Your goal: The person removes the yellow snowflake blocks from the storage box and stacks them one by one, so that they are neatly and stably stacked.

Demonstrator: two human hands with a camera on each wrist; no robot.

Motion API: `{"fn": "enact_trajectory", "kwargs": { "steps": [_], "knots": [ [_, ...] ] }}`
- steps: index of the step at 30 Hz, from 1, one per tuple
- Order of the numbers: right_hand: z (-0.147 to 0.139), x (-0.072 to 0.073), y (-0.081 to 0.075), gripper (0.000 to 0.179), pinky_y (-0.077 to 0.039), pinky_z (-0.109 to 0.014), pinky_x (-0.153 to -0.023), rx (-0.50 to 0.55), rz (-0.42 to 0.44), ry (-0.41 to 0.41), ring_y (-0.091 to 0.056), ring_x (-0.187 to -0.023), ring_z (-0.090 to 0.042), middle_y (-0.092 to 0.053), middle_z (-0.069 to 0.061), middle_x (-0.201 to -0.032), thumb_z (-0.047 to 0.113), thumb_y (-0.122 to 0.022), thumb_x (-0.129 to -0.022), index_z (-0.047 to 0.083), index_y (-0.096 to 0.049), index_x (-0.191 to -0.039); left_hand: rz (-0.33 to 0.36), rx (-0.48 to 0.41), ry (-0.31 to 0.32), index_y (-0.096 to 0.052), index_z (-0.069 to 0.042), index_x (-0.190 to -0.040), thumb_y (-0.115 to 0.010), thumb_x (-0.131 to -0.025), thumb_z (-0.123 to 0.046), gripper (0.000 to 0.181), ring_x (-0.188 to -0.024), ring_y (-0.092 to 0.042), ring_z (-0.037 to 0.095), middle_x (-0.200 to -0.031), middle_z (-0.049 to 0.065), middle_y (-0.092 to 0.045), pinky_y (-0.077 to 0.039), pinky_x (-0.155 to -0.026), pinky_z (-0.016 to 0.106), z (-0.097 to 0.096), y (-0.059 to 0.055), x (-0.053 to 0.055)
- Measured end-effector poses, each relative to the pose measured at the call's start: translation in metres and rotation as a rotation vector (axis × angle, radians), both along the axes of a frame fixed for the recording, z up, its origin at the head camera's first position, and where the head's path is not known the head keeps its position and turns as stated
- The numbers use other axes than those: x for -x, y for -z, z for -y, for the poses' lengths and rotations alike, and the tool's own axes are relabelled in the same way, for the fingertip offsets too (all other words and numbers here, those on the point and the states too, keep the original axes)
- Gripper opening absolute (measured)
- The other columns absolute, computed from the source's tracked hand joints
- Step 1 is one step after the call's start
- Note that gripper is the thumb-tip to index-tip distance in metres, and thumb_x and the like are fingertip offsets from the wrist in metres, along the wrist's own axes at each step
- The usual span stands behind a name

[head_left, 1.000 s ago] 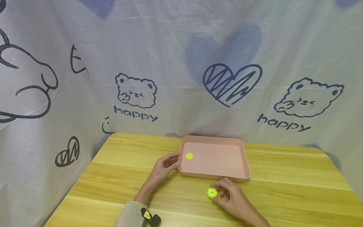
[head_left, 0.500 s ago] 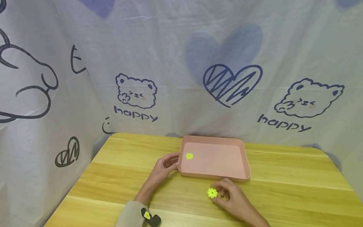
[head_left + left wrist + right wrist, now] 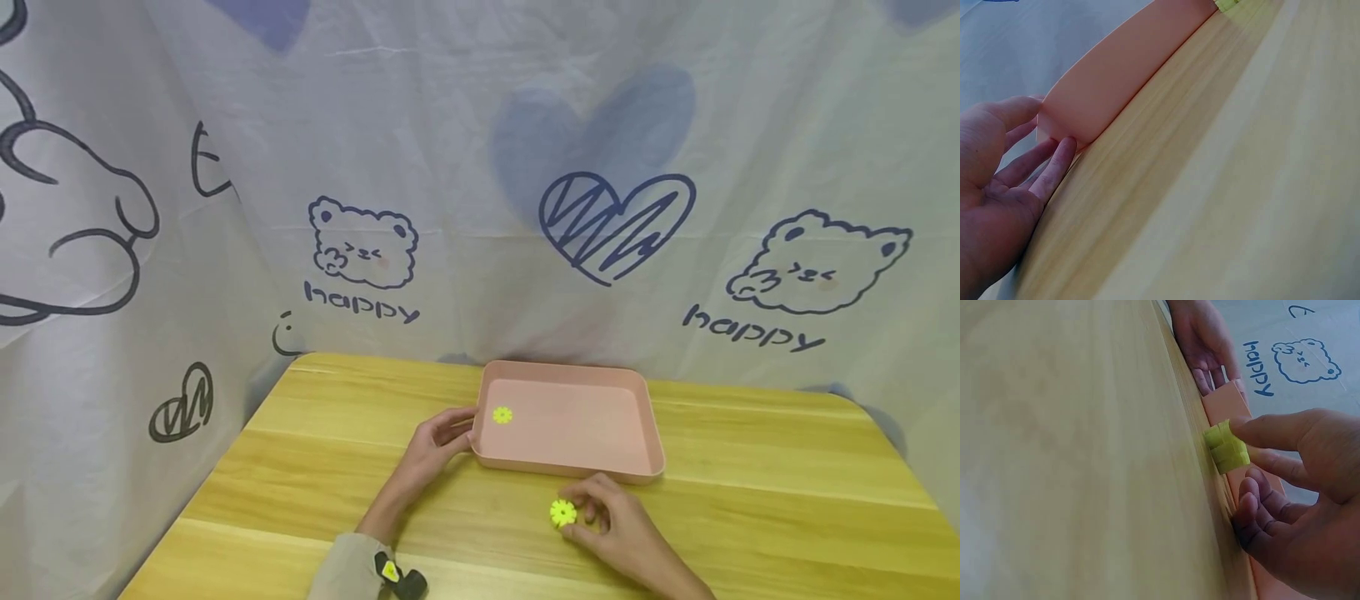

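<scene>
My right hand (image 3: 622, 527) pinches a short stack of yellow-green snowflake discs (image 3: 563, 512) between thumb and index finger, in front of the tray. In the right wrist view the stack (image 3: 1228, 447) shows its notched edge, several discs thick, close over the table. My left hand (image 3: 431, 450) touches the left end of a shallow pink tray (image 3: 570, 468), its fingers lying loosely against the wall. The left wrist view shows the left fingertips (image 3: 1067, 147) at the tray's corner, low by the table. One more yellow-green disc (image 3: 502, 415) lies flat inside the tray, near its left wall.
The tray stands on a wood-grain table (image 3: 750, 467) near its back edge. Right behind hangs a white curtain (image 3: 480, 275) with printed bears and hearts, which also runs along the left side. A black strap (image 3: 400, 575) with a small device sits on my left wrist.
</scene>
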State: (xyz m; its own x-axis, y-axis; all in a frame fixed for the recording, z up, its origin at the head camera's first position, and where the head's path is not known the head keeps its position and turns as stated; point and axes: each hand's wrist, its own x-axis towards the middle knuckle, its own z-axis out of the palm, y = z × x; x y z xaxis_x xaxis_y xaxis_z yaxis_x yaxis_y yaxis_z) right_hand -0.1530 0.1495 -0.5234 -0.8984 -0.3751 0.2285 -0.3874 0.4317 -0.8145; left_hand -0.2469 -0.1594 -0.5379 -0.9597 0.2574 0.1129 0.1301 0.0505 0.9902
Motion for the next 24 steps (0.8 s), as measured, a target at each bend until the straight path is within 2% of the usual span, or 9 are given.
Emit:
{"fn": "enact_trajectory", "kwargs": {
  "steps": [3,10,14,18,24],
  "knots": [
    [-0.002,0.0,-0.003,0.031,-0.05,-0.023,-0.06,0.013,-0.014,-0.004,-0.056,-0.078,-0.016,-0.06,0.001,-0.097,0.017,-0.086,-0.085,0.01,-0.072,-0.112,-0.002,-0.001,0.002,-0.056,0.003,-0.142,-0.066,-0.1,-0.003,0.043,-0.133,-0.055,0.038,-0.145,0.02,-0.056,-0.055,-0.1,0.031,0.0,0.0,0.0],
    [-0.004,0.011,-0.017,0.027,-0.053,-0.024,-0.06,0.054,-0.148,-0.007,-0.059,-0.077,-0.011,-0.065,0.0,-0.089,0.006,-0.082,-0.087,0.005,-0.071,-0.111,-0.015,-0.01,0.003,-0.056,0.004,-0.141,-0.066,-0.1,-0.004,0.043,-0.132,-0.055,0.038,-0.145,0.021,-0.057,-0.054,-0.1,0.032,0.001,0.002,0.001],
    [0.002,0.021,-0.027,0.026,-0.057,-0.025,-0.065,0.083,-0.148,0.024,-0.061,-0.08,-0.008,-0.068,-0.001,-0.09,0.002,-0.081,-0.087,0.004,-0.071,-0.111,-0.012,-0.01,0.002,-0.056,0.004,-0.142,-0.067,-0.1,-0.005,0.044,-0.133,-0.055,0.038,-0.145,0.021,-0.056,-0.054,-0.1,0.032,0.001,0.002,0.001],
    [0.011,0.032,-0.035,0.024,-0.06,-0.026,-0.07,0.103,-0.109,0.063,-0.063,-0.082,-0.009,-0.069,0.0,-0.092,0.001,-0.078,-0.089,0.006,-0.073,-0.112,-0.013,-0.015,0.003,-0.056,0.004,-0.142,-0.066,-0.1,-0.006,0.044,-0.133,-0.055,0.038,-0.145,0.022,-0.056,-0.054,-0.1,0.031,0.002,0.003,0.0],
    [0.024,0.051,-0.038,0.024,-0.061,-0.028,-0.076,0.143,-0.107,0.083,-0.067,-0.086,-0.015,-0.069,-0.006,-0.095,0.002,-0.077,-0.091,0.007,-0.072,-0.114,-0.011,-0.018,0.013,-0.056,0.004,-0.142,-0.066,-0.101,-0.006,0.044,-0.133,-0.055,0.038,-0.146,0.022,-0.056,-0.054,-0.101,0.031,0.001,0.001,0.0]
  ]
}}
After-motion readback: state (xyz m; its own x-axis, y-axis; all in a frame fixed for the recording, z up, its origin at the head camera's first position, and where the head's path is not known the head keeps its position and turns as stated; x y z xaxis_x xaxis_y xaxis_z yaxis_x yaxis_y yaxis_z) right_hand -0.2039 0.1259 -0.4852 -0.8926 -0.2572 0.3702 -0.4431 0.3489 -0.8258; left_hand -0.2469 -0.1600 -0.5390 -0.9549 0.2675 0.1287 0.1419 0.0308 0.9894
